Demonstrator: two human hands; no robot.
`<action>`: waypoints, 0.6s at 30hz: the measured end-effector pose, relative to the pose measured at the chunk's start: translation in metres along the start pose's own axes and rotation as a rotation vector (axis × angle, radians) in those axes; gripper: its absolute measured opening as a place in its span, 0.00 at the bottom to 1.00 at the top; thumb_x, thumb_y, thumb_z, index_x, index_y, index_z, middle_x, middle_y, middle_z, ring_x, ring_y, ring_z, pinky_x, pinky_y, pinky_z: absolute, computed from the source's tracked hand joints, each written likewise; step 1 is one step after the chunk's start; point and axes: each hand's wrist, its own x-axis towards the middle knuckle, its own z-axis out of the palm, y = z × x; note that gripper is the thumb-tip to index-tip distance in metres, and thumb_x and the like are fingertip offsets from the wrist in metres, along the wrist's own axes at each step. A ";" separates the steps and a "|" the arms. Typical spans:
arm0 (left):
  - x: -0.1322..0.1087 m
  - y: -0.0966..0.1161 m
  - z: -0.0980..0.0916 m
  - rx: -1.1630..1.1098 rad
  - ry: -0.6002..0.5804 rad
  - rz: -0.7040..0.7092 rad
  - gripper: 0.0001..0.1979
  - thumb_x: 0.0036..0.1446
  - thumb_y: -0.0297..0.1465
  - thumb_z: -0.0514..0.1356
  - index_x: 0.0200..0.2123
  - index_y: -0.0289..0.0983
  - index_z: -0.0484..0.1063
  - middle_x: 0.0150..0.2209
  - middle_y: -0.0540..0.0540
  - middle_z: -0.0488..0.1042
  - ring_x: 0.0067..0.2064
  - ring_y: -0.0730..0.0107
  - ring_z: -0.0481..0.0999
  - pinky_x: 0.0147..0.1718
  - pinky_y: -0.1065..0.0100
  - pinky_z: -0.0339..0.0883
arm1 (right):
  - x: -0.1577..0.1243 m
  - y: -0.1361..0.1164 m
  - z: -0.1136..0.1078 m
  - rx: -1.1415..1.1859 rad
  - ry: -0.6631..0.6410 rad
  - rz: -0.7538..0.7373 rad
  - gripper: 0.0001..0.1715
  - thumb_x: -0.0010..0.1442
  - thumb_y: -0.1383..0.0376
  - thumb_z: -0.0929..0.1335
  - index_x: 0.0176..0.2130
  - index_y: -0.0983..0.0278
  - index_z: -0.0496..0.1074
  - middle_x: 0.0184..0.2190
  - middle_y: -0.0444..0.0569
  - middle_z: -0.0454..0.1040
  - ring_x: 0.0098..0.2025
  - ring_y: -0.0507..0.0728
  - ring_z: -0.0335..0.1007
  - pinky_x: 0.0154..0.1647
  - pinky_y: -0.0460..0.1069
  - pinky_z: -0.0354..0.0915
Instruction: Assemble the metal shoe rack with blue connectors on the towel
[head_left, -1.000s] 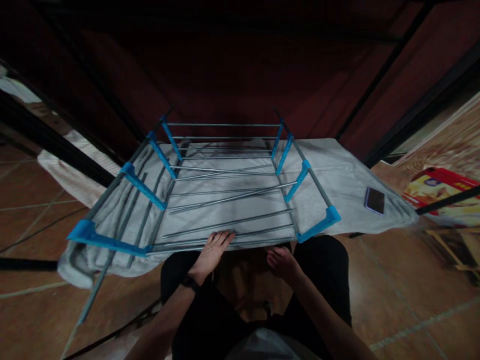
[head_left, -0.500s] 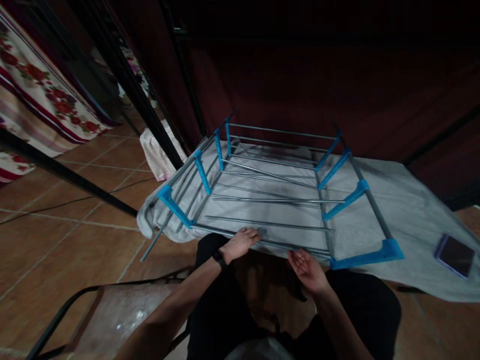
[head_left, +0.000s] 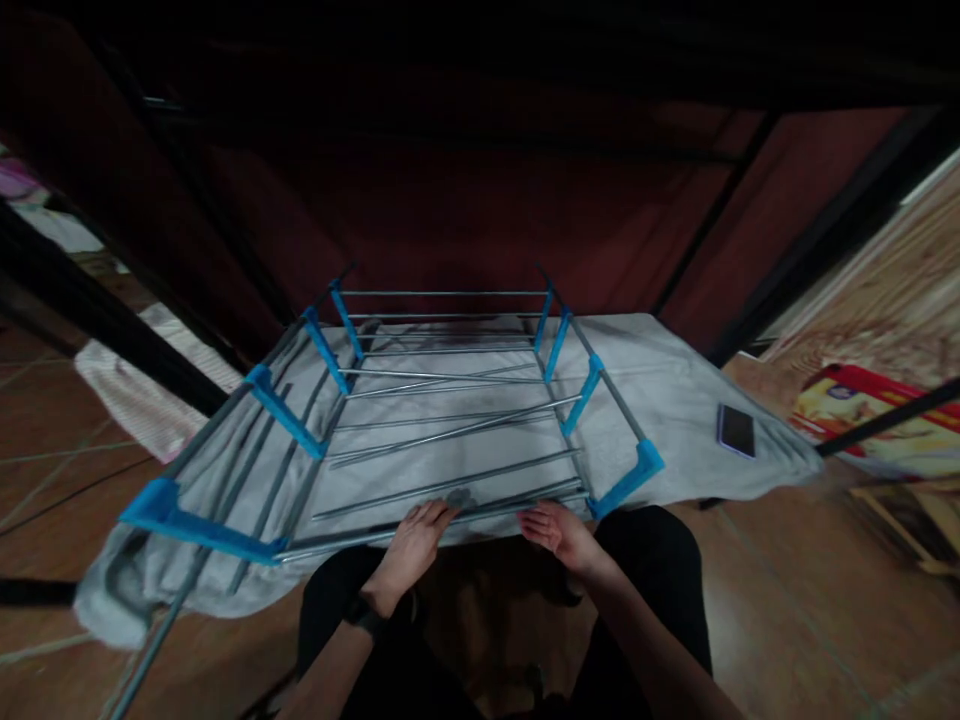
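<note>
A rack of grey metal rods with blue plastic brackets (head_left: 289, 412) lies on a board covered with a grey cloth (head_left: 660, 370). Several loose rods (head_left: 457, 428) cross its middle at slants. My left hand (head_left: 417, 540) rests over the front rods, palm down, with its fingers bent over them; what it grips is hard to make out. To its right, my right hand (head_left: 559, 532) has its palm turned up and its fingers stretched out under the front rods, touching or just below them.
A phone (head_left: 736, 430) lies on the cloth's right part. Red and yellow packaging (head_left: 877, 415) is on the floor at the right. A pale cloth (head_left: 161, 370) hangs at the left, near dark metal bars. A dark red panel (head_left: 450, 200) stands behind the rack.
The view has swung to the right, so the rack appears further left and packaging has come into view. Both hands stay at the front rods.
</note>
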 end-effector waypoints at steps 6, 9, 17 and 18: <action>0.006 -0.005 0.005 0.013 -0.072 -0.037 0.33 0.57 0.16 0.47 0.61 0.42 0.72 0.57 0.41 0.75 0.61 0.59 0.72 0.62 0.55 0.65 | -0.066 -0.015 0.000 -0.561 0.142 -0.521 0.16 0.60 0.53 0.70 0.38 0.63 0.77 0.36 0.53 0.79 0.38 0.60 0.76 0.44 0.56 0.73; 0.010 -0.007 0.012 0.024 -0.063 -0.063 0.35 0.54 0.14 0.47 0.61 0.42 0.72 0.58 0.42 0.75 0.61 0.59 0.71 0.62 0.56 0.65 | -0.110 -0.027 -0.014 -0.734 0.440 -1.119 0.14 0.64 0.58 0.68 0.48 0.59 0.76 0.48 0.54 0.76 0.52 0.63 0.72 0.57 0.60 0.66; 0.016 -0.004 0.014 0.075 -0.062 -0.043 0.38 0.52 0.13 0.47 0.62 0.42 0.71 0.59 0.43 0.75 0.62 0.59 0.71 0.63 0.55 0.64 | -0.093 -0.096 -0.038 -0.549 0.545 -1.089 0.24 0.64 0.49 0.67 0.51 0.62 0.74 0.49 0.53 0.76 0.51 0.62 0.70 0.56 0.59 0.64; 0.018 -0.002 0.012 0.087 -0.074 -0.051 0.38 0.52 0.13 0.47 0.62 0.42 0.71 0.60 0.42 0.74 0.62 0.59 0.71 0.63 0.54 0.64 | -0.084 -0.099 -0.036 -0.509 0.517 -1.075 0.23 0.64 0.48 0.67 0.48 0.62 0.75 0.45 0.52 0.77 0.48 0.61 0.71 0.54 0.58 0.64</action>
